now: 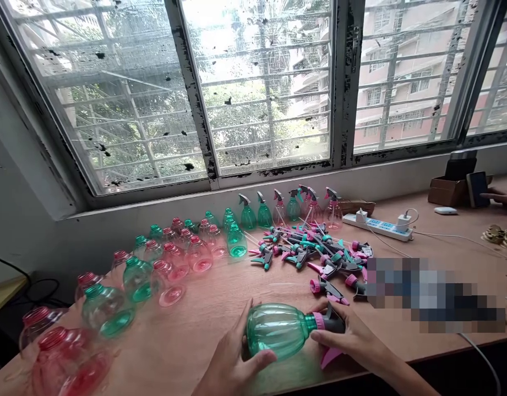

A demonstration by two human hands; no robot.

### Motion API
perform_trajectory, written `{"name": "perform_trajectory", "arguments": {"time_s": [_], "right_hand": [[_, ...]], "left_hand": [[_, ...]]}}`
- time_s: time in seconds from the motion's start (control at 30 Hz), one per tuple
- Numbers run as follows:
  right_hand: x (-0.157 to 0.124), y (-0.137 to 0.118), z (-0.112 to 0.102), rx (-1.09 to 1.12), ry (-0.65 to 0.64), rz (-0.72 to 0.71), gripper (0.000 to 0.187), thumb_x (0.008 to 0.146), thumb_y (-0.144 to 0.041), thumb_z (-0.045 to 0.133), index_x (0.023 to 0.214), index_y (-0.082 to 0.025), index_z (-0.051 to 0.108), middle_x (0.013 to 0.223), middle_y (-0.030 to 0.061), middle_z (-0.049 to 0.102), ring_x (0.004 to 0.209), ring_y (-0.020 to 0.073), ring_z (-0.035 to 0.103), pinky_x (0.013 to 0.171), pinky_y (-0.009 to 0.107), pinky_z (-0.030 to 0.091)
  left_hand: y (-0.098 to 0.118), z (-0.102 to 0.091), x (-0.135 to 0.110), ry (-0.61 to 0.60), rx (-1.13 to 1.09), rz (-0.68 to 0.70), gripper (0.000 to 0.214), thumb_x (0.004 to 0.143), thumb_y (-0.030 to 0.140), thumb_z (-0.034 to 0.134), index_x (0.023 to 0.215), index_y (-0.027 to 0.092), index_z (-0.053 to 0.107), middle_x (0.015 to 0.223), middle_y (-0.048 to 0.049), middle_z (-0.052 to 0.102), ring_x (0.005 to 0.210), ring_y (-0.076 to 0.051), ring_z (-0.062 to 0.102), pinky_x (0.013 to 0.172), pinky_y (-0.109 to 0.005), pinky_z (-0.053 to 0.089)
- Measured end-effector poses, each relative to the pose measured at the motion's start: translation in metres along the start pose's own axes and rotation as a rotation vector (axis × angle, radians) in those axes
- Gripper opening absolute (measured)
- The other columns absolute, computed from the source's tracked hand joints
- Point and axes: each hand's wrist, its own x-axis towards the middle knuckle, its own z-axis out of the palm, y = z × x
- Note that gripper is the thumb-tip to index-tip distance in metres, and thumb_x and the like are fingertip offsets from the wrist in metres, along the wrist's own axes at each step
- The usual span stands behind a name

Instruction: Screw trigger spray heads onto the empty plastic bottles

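Observation:
A clear green spray bottle (276,329) lies on its side between my hands, just above the table's front edge. My left hand (236,355) is wrapped round its base, thumb along the lower side. At the neck, my right hand (348,335) grips the black and pink spray head (318,321); its pink trigger (331,357) points down. The pink collar sits against the green neck, but I cannot tell how tightly. Beyond the hands lies a heap of loose spray heads (303,256) in black, pink and teal, some with thin tubes.
Open pink bottles (199,256) and green bottles (108,313) stand at the left. Several bottles with spray heads (247,215) line the windowsill wall. A power strip (377,226), a white mouse (445,210) and a phone (477,188) near another hand (501,196) are at right.

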Motion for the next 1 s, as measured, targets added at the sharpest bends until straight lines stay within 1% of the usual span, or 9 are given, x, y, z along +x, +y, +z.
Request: {"name": "perform_trajectory", "arguments": {"time_s": [0.13, 0.27, 0.4, 0.53, 0.63, 0.73, 0.8, 0.9, 1.0], "right_hand": [[-0.002, 0.0, 0.0, 0.025, -0.009, -0.012, 0.039, 0.075, -0.047, 0.084, 0.099, -0.021, 0.069, 0.086, -0.0001, 0.068, 0.081, 0.0214, 0.061, 0.072, 0.03, 0.047], [-0.002, 0.0, 0.0, 0.018, -0.007, -0.009, 0.037, 0.074, -0.045, 0.085, 0.096, -0.02, 0.068, 0.08, -0.0017, 0.065, 0.073, 0.019, 0.059, 0.067, 0.029, 0.046], [0.0, -0.001, -0.001, 0.003, -0.006, 0.013, 0.037, 0.07, -0.044, 0.087, 0.091, -0.02, 0.069, 0.08, -0.0013, 0.066, 0.075, 0.0198, 0.059, 0.067, 0.028, 0.046], [0.002, 0.0, 0.0, 0.056, 0.02, 0.027, 0.038, 0.067, -0.042, 0.088, 0.091, -0.02, 0.07, 0.078, -0.0023, 0.067, 0.072, 0.0186, 0.059, 0.066, 0.027, 0.045], [0.001, 0.0, 0.001, 0.094, 0.027, 0.035, 0.039, 0.068, -0.041, 0.089, 0.095, -0.02, 0.069, 0.074, -0.0036, 0.067, 0.069, 0.0171, 0.059, 0.063, 0.026, 0.043], [0.001, -0.001, 0.001, 0.145, 0.043, 0.032, 0.04, 0.07, -0.041, 0.087, 0.097, -0.019, 0.067, 0.069, -0.0044, 0.068, 0.063, 0.0162, 0.062, 0.061, 0.026, 0.044], [0.002, -0.001, 0.002, 0.209, 0.034, 0.048, 0.043, 0.072, -0.043, 0.087, 0.099, -0.02, 0.064, 0.063, -0.0047, 0.069, 0.058, 0.0165, 0.064, 0.059, 0.026, 0.046], [0.002, 0.0, 0.001, 0.273, 0.033, 0.066, 0.046, 0.072, -0.046, 0.086, 0.101, -0.021, 0.061, 0.06, -0.0045, 0.07, 0.056, 0.0174, 0.066, 0.057, 0.027, 0.048], [0.002, -0.001, 0.001, 0.238, 0.046, 0.039, 0.045, 0.071, -0.045, 0.087, 0.099, -0.021, 0.063, 0.064, -0.0044, 0.07, 0.059, 0.0175, 0.066, 0.058, 0.028, 0.05]], "left_hand": [[0.002, 0.0, 0.0, 0.043, -0.045, 0.032, 0.096, 0.075, 0.059, 0.081, 0.156, 0.03, 0.038, 0.16, -0.0088, 0.048, 0.14, -0.034, 0.052, 0.112, -0.038, 0.048], [-0.004, 0.003, 0.0, 0.067, -0.072, 0.032, 0.099, 0.078, 0.05, 0.082, 0.159, 0.037, 0.027, 0.149, -0.0043, 0.059, 0.1, -0.023, 0.07, 0.088, -0.031, 0.057], [-0.016, 0.004, 0.0, 0.07, 0.018, 0.009, 0.106, 0.083, 0.047, 0.077, 0.163, 0.036, 0.008, 0.14, -0.0063, 0.065, 0.064, -0.012, 0.057, 0.066, -0.026, 0.053], [-0.018, 0.006, -0.003, 0.051, -0.059, 0.103, 0.099, 0.087, 0.058, 0.069, 0.163, 0.035, 0.01, 0.163, -0.011, 0.04, 0.087, -0.02, 0.066, 0.083, -0.032, 0.057], [-0.011, 0.006, -0.005, 0.038, -0.158, 0.143, 0.078, 0.095, 0.06, 0.055, 0.161, 0.036, 0.022, 0.164, -0.0071, 0.037, 0.116, -0.027, 0.063, 0.1, -0.035, 0.054], [-0.005, 0.005, -0.007, 0.036, -0.122, 0.133, 0.073, 0.096, 0.053, 0.059, 0.159, 0.04, 0.025, 0.168, -0.0045, 0.031, 0.118, -0.025, 0.063, 0.103, -0.035, 0.054], [-0.002, 0.004, -0.008, 0.05, -0.013, 0.154, 0.068, 0.1, 0.046, 0.055, 0.16, 0.043, 0.021, 0.169, -0.0026, 0.029, 0.124, -0.027, 0.061, 0.111, -0.039, 0.049], [-0.002, 0.004, -0.01, 0.094, 0.144, 0.215, 0.061, 0.107, 0.036, 0.04, 0.16, 0.047, 0.012, 0.169, 0.0014, 0.032, 0.147, -0.028, 0.043, 0.124, -0.047, 0.032], [-0.005, 0.004, -0.01, 0.103, 0.138, 0.231, 0.08, 0.103, 0.038, 0.052, 0.161, 0.042, -0.002, 0.169, -0.0037, 0.034, 0.15, -0.029, 0.041, 0.123, -0.048, 0.035]]}}
